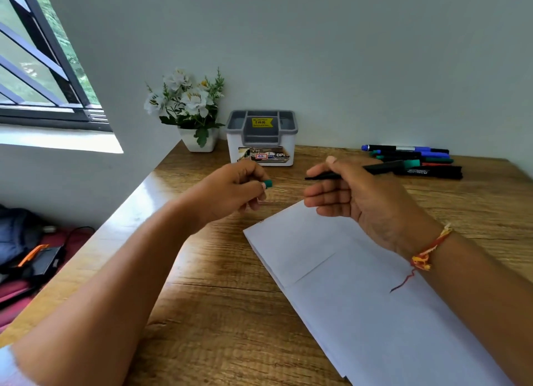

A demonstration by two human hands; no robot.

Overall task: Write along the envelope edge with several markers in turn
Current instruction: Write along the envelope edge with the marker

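A white envelope lies slanted on the wooden desk, running from the middle to the lower right. My right hand holds a black marker with a green end above the envelope's far corner, tip pointing left and uncapped. My left hand hovers to the left of it and pinches the green cap between its fingertips. Several other markers, blue, green, red and black, lie in a row at the back right of the desk.
A white and grey desk organiser stands against the wall, with a white pot of artificial flowers to its left. A window is at the upper left. Bags and a cable lie on the floor left of the desk.
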